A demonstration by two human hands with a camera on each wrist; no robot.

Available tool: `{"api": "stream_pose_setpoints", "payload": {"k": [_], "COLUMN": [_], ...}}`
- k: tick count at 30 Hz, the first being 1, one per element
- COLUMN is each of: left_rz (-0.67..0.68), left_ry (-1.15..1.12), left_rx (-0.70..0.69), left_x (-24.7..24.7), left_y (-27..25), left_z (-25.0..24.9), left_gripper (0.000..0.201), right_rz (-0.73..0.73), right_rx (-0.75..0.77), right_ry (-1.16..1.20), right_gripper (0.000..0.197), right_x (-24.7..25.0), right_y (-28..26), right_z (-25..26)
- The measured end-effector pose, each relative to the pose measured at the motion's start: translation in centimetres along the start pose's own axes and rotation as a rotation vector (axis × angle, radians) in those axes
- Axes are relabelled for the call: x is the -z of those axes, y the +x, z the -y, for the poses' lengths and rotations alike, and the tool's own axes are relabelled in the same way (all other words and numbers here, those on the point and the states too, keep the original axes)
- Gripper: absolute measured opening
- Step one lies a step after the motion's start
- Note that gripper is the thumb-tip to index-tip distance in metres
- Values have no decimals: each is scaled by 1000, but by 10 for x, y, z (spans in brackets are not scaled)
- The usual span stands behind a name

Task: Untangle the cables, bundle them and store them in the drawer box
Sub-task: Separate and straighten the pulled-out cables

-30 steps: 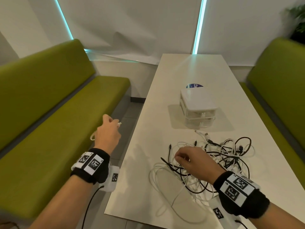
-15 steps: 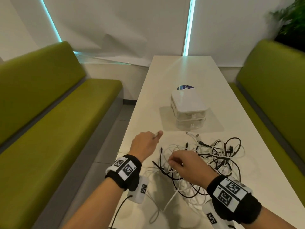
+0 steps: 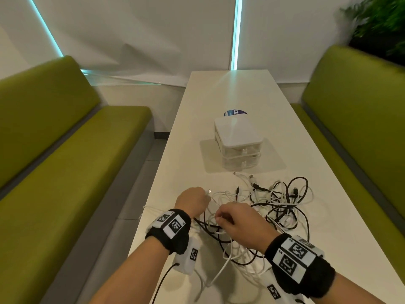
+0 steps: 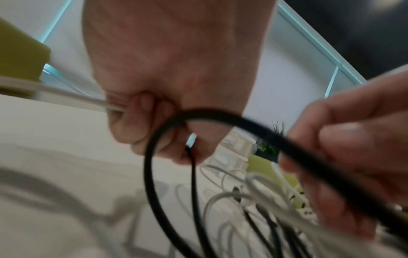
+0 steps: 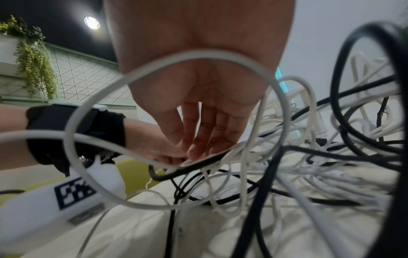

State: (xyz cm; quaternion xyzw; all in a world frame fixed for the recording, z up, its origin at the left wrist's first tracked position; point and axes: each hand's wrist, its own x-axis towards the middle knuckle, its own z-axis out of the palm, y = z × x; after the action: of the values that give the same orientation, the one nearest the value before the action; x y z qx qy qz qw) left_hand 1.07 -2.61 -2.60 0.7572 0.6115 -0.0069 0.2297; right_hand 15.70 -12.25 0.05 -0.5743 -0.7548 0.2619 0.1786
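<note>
Cables [image 3: 278,207] sprawl tangled on the long white table [image 3: 230,91] between green benches [image 3: 65,150]; left hand [image 3: 192,201] grips a white cable [image 4: 66,95], right hand [image 3: 238,220] pinches strands.

A long white table [image 3: 230,88] carries a tangle of black and white cables [image 3: 276,200] directly under and just beyond both hands [image 3: 238,222]; farther out past the hands stands a white drawer box [image 3: 237,132], drawers shut, with a round blue sticker [image 3: 234,112] on the tabletop just behind it
</note>
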Motion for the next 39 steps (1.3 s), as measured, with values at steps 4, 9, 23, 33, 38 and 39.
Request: {"api": "stream_pose_setpoints", "payload": {"k": [4, 9, 23, 33, 38, 39], "left_rz": [-134, -90, -115, -79, -37, -12], "left_ry": [-492, -964, -1088, -1117, -1018, -1004], "left_rx": [-70, -163, -224, -212, -239, -239], "left_x": [31, 63, 62, 55, 60, 60], "left_y": [-13, -38, -72, -82, -83, -82], "left_z": [-4, -18, -25, -37, -35, -35], "left_gripper": [31, 38, 62, 65, 70, 69], "right_rz": [-64, -128, -156, -201, -179, -183], "right_rx": [-33, 1, 27, 27, 3, 13], "right_ry": [20, 27, -32, 20, 130, 124], "right_gripper": [29, 35, 21, 23, 28, 27], "right_x": [0, 4, 5, -2, -2, -2], "right_y": [1, 10, 6, 11, 12, 13], "right_z": [4, 20, 41, 44, 37, 36]}}
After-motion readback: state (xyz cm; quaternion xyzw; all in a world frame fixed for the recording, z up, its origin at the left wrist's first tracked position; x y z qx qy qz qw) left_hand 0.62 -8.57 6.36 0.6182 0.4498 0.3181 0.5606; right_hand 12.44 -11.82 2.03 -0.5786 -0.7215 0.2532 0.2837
